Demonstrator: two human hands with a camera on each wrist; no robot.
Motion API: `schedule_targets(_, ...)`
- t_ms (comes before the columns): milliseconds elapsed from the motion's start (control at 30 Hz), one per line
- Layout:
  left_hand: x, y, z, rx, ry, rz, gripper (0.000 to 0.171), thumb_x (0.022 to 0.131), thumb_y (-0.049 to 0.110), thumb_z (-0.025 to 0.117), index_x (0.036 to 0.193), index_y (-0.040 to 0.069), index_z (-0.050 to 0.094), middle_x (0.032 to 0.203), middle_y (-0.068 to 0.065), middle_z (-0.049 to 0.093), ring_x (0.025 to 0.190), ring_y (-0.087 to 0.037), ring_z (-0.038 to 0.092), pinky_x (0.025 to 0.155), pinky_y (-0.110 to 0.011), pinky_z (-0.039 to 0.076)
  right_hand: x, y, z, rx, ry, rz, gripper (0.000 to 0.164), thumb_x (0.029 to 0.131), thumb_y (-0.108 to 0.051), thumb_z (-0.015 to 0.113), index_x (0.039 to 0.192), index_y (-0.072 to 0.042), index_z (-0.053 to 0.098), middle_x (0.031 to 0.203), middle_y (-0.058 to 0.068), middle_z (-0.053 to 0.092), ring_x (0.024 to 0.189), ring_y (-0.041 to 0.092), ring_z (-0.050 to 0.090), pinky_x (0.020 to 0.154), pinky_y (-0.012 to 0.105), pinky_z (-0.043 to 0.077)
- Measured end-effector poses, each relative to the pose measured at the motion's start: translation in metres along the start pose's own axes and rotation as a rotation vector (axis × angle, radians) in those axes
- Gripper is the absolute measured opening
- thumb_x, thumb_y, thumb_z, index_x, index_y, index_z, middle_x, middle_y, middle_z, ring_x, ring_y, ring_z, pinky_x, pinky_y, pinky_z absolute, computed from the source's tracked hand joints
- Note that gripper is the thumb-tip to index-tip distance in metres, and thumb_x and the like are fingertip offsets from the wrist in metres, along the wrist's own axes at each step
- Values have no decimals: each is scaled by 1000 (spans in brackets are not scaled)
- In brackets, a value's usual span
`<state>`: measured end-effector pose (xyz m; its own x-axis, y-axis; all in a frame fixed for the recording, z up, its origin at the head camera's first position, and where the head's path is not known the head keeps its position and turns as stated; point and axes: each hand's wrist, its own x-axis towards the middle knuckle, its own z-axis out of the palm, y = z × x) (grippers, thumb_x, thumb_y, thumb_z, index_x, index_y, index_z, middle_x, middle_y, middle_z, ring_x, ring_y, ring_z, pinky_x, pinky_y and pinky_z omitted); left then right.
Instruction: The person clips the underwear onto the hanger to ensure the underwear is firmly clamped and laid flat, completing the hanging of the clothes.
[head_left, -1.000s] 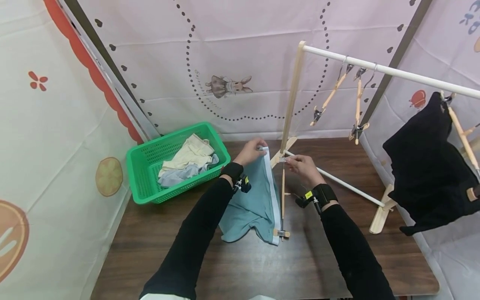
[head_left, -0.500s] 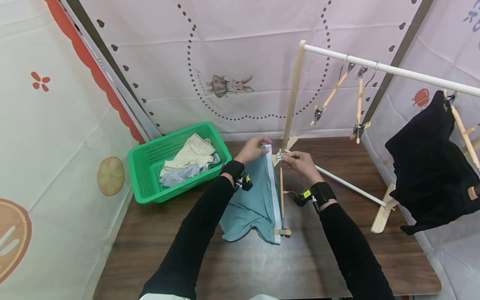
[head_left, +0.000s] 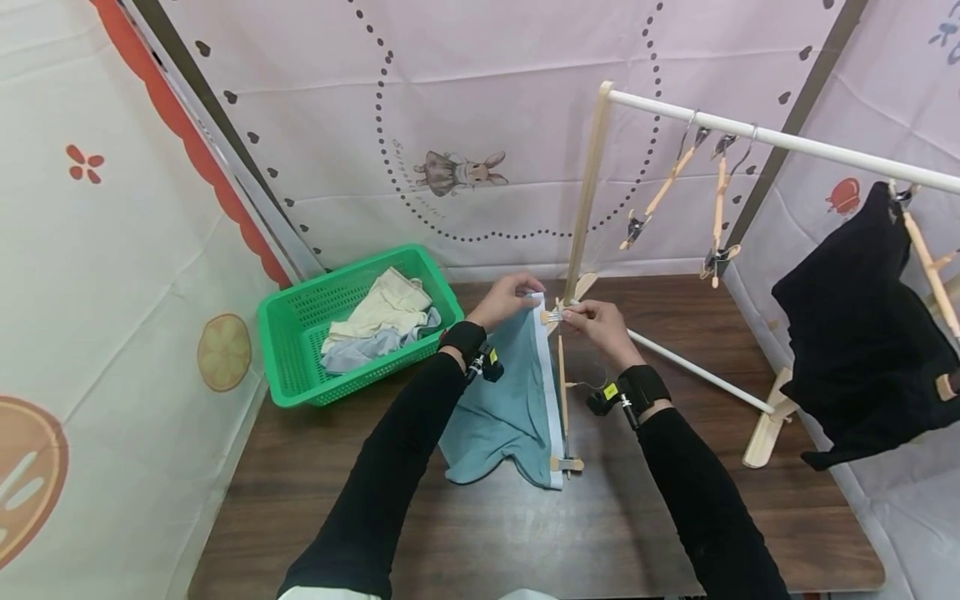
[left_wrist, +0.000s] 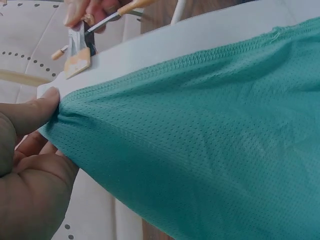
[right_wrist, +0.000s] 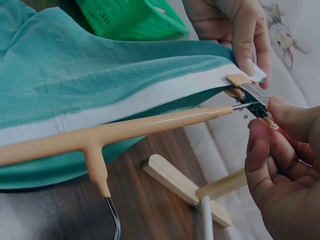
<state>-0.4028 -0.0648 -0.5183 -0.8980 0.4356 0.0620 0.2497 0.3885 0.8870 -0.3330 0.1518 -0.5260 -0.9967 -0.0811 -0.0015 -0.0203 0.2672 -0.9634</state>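
Teal shorts [head_left: 495, 417] with a white waistband [left_wrist: 150, 50] lie on the table, the waistband running along a wooden clip hanger [right_wrist: 120, 130]. My left hand [head_left: 504, 304] pinches the far corner of the waistband between thumb and fingers. With thumb and fingers, my right hand [head_left: 602, 330] pinches the metal far-end clip [right_wrist: 254, 94] of the hanger. That clip's wooden pads sit at the waistband's edge, one on the outer face and one partly hidden below it. At the near end, another clip [head_left: 566, 464] sits on the waistband.
A green basket [head_left: 360, 375] holding cream and light-blue cloths [head_left: 382, 308] stands at the left. On the right, a rack with a white rail [head_left: 795, 146] carries two bare clip hangers [head_left: 663, 192] and a hanging black garment [head_left: 847, 325]. Its wooden foot [head_left: 765, 425] rests on the table.
My right hand has brought the far-end clip left, from beside the waistband onto its edge. My left hand stays at the waistband corner.
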Motion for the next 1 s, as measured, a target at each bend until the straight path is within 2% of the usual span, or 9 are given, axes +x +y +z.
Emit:
schedule_targets(100,-2,0,-1,-19,-6,-2,26,100,9,64,124,-1,65,127,-10,64,125,-28,56,108,-47,45,-1,-4,1,-70,-3,-30,26,99,-22,70,108,2,73,97,22,69,86,30,63,72,35,53)
schedule_targets(167,-2,2,0,-41,1,-4,25,101,10,64,124,1,65,128,-9,64,126,-27,56,108,-47,45,-2,-7,2,-92,-8,-40,25,99,-21,69,109,1,73,103,27,68,83,24,62,73,35,52)
schedule_targets(267,-2,4,1,-78,9,-14,26,101,12,64,125,3,66,129,-7,64,126,-25,57,106,-46,46,-2,-9,0,-103,-22,-61,25,99,-21,69,109,1,73,104,28,68,85,26,63,74,35,54)
schedule_targets(367,-1,4,1,-97,22,-16,25,101,13,65,125,5,66,127,-6,65,125,-25,58,106,-45,47,-2,-10,-1,-86,-36,-61,24,99,-21,69,108,1,73,104,29,68,85,27,63,70,27,52)
schedule_targets(467,-3,4,1,-104,48,-7,21,101,10,64,121,6,68,126,-7,66,125,-26,58,105,-46,46,-3,-9,-2,-39,-49,-45,24,98,-22,70,108,1,73,106,30,67,91,35,62,69,26,51)
schedule_targets(533,-5,4,0,-110,56,0,20,100,7,64,120,5,68,125,-7,65,125,-27,58,105,-46,46,-3,-9,-2,-21,-51,-40,26,98,-23,71,108,1,73,108,28,67,96,39,62,74,32,53)
schedule_targets(600,-7,4,1,-112,54,4,20,100,7,64,120,4,68,125,-7,65,124,-27,58,105,-46,47,-4,-9,-3,-11,-43,-37,27,98,-23,71,109,1,72,108,27,67,98,40,61,81,42,54)
schedule_targets(733,-11,4,0,-97,40,10,21,99,11,67,120,5,68,124,-5,66,122,-24,59,103,-44,49,-6,-10,-4,-27,-13,-33,27,98,-23,71,110,1,72,108,24,68,99,39,62,91,58,51)
schedule_targets(1000,-12,7,0,-116,-17,9,23,98,18,71,118,8,70,122,-4,68,116,-21,62,105,-48,45,-8,-16,-3,-116,23,-75,23,97,-24,71,105,-2,74,101,21,71,91,34,64,84,54,54)
